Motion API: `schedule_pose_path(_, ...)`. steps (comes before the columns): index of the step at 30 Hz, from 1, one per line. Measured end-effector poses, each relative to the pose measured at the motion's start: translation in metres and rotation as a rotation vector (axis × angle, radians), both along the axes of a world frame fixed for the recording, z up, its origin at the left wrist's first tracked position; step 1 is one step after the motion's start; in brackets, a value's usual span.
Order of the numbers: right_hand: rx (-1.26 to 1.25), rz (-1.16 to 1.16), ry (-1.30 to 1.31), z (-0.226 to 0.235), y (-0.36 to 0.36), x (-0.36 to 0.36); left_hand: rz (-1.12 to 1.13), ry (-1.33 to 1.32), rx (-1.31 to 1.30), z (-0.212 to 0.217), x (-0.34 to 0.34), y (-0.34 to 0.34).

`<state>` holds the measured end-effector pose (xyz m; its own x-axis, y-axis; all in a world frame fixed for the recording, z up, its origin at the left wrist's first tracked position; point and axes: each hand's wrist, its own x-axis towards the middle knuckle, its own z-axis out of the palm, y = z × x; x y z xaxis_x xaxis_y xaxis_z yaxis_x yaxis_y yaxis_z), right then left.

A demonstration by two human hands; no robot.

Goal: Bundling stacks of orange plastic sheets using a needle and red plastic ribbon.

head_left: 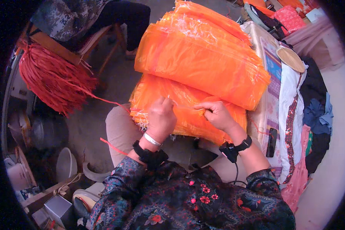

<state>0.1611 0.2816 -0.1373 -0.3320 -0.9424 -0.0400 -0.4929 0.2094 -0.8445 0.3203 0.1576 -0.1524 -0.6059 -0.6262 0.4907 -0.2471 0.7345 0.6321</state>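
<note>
A thick stack of orange mesh bags (203, 57) lies folded in front of me, and its lower layer (180, 99) rests on my lap. My left hand (161, 119) pinches the edge of the top orange bag near its frayed hem. Just to the right, my right hand (218, 114) grips the same bag edge, fingers closed on the fabric. A thin red string (111, 102) runs from a bundle of red strings (53, 78) toward the bags by my left hand. Both wrists carry black straps.
A person in a camouflage top sits on a wooden chair (57, 46) at the upper left. Pots and a white bowl (65, 165) stand at the lower left. On the right are a patterned cloth-covered surface (272, 92), a black phone (272, 142) and piled clothes (314, 111).
</note>
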Motion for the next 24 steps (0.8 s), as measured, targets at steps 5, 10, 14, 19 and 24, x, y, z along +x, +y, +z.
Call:
schedule_pose_path(5, 0.021, 0.009, 0.107, 0.005, -0.031, 0.005, -0.059, -0.106, -0.022, 0.0, -0.03, 0.025)
schedule_pose_path(10, -0.108, -0.013, -0.542, -0.013, -0.038, -0.009, -0.16, 0.261, -0.02, 0.004, -0.044, 0.025)
schedule_pose_path(14, -0.11, -0.029, -0.461, 0.003, -0.029, -0.014, 0.137, 0.097, -0.308, 0.003, -0.005, 0.011)
schedule_pose_path(19, -0.097, 0.009, -0.234, -0.004, -0.027, -0.012, 0.223, -0.023, 0.202, -0.014, 0.019, 0.0)
schedule_pose_path(24, -0.04, 0.102, -0.086, -0.019, -0.025, -0.018, 0.177, 0.169, 0.579, -0.02, 0.007, 0.011)
